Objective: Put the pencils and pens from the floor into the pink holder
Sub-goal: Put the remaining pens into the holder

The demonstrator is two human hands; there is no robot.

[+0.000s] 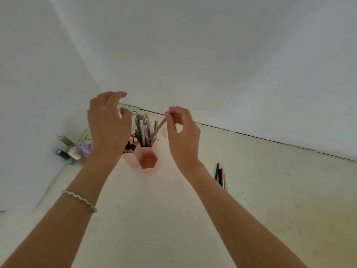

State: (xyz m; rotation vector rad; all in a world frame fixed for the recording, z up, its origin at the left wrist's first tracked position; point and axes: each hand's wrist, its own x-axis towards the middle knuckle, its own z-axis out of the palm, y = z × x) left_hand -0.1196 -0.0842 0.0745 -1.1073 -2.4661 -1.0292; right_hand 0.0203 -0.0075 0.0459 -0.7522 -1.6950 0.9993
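A pink holder point(147, 161) of hexagonal cups stands on the pale floor near the room's corner. Its tall back cup is packed with several pens and pencils point(142, 130), and its low front cup looks empty. My right hand point(183, 136) pinches the top end of a pink pencil point(158, 128), whose lower end reaches into the back cup. My left hand point(108, 124) hovers above the holder's left side with fingers spread and nothing in it. A few pens point(220, 176), black and pink, lie on the floor to the right.
Small bottles point(72, 151) and a purple item stand left of the holder against the wall. A patterned flat sheet point(128, 110) leans in the corner behind it. White walls close in on the left and at the back.
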